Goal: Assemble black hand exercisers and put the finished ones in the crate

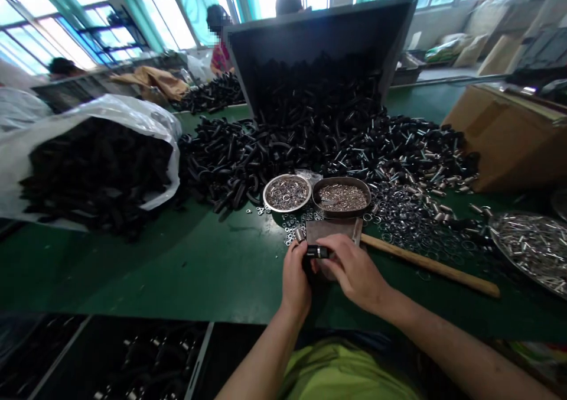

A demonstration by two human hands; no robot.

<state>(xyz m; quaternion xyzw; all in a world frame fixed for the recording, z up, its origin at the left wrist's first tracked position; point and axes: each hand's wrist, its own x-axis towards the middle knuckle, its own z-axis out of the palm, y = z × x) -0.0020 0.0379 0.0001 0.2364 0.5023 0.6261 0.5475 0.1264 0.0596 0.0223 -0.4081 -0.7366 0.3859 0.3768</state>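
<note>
My left hand [296,277] is closed around a black handle-like part [313,251] with a metal spring [300,235] sticking up beside the thumb. My right hand [354,267] pinches the metal-ringed end of the same part; what its fingertips hold there is too small to make out. Just beyond the hands lies a hammer with a broad metal head [325,228] and a wooden handle [429,263] pointing right. Behind it stand a round dish [287,210] of small metal rings and an oval tin [341,213] of tiny metal pieces.
Black curved parts [248,158] spill from a tipped grey bin [321,19]. A plastic bag [172,134] of black parts stands left, a cardboard box [505,140] right. Loose rings [403,214] and a tray of metal pins [531,246] lie right. People are at the back.
</note>
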